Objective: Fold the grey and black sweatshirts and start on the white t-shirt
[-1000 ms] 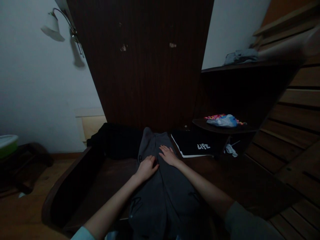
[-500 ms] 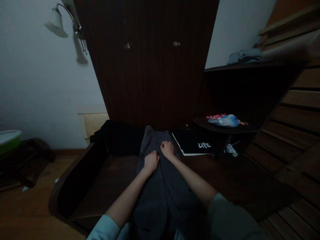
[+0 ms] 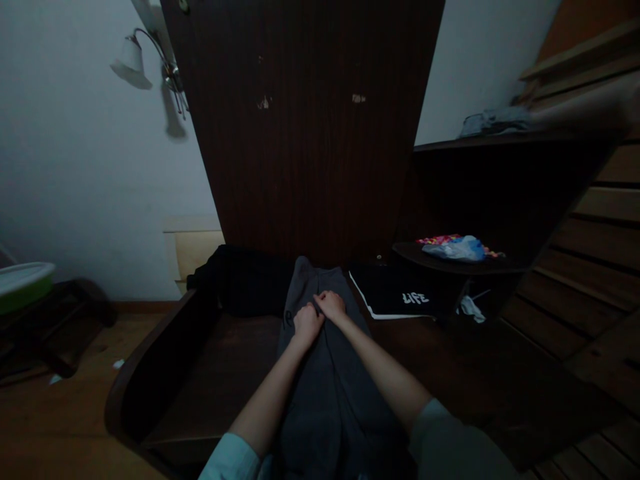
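Note:
A pair of dark grey trousers (image 3: 320,393) lies lengthwise on the dark wooden bench (image 3: 225,373), waist end away from me and legs running toward my body. My left hand (image 3: 308,323) is closed on the cloth near the front opening, below the waist. Just beyond it and slightly right, my right hand (image 3: 331,305) pinches the same trousers, its fingertips close to the left ones. Whatever small part sits between the fingertips is hidden. A thin dark cord or mark shows on the trousers left of my left hand.
Black cloth (image 3: 245,277) is bunched at the bench's left end. A folded black garment with white lettering (image 3: 390,293) lies to the right. Shelves (image 3: 455,267) hold a plastic bag (image 3: 463,248). A green basin (image 3: 25,290) stands far left.
My right hand has moved left and closer to my left hand, so the fingertips now nearly meet. The view has shifted slightly; the trousers lie much as before.

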Available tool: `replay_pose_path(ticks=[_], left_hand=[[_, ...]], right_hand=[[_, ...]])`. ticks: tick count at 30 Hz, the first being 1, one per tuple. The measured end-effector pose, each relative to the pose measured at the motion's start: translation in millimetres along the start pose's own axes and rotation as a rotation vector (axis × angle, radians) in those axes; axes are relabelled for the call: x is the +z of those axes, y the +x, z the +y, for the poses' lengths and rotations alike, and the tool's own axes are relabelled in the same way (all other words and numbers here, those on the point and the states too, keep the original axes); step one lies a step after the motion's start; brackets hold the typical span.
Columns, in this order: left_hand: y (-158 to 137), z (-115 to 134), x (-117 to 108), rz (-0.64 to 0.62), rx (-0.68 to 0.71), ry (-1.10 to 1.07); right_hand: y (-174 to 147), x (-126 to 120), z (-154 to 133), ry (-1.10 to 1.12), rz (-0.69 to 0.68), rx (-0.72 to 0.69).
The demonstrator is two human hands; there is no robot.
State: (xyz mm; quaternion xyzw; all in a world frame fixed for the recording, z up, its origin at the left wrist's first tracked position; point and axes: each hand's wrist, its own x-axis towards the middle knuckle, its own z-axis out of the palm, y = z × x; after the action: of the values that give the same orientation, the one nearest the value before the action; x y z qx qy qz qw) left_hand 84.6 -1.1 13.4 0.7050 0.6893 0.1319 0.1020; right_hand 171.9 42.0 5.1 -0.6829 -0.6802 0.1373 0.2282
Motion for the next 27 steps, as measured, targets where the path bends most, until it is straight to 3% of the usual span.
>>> replay_pose_path(ticks=[7,13,17,21,27], left_hand=[[-3.7,-4.6,4.3,0.029,0.023,-0.019],[-5.1,-4.3,7.3,0.071,0.057,-0.062],[-5.7,-1.4,4.9,0.076,0.003,-0.051],[-1.7,-0.3,2.5,0.05,-0.052,-0.077],[4.3,-5.2,6.6,0.058,-0.022,-0.123]], right_hand=[[25.4,2.7,1.6,0.099,-0.079,0.146],[38.7,5.0,18.1,0.249,-0.104,0.112],[36.4,6.7,24.8,0.301,-0.069,0.106],[34.6,6.0,26.7,0.3,-0.039,0.098],[35.9,3.4,23.1,0.229,-0.039,0.111]])
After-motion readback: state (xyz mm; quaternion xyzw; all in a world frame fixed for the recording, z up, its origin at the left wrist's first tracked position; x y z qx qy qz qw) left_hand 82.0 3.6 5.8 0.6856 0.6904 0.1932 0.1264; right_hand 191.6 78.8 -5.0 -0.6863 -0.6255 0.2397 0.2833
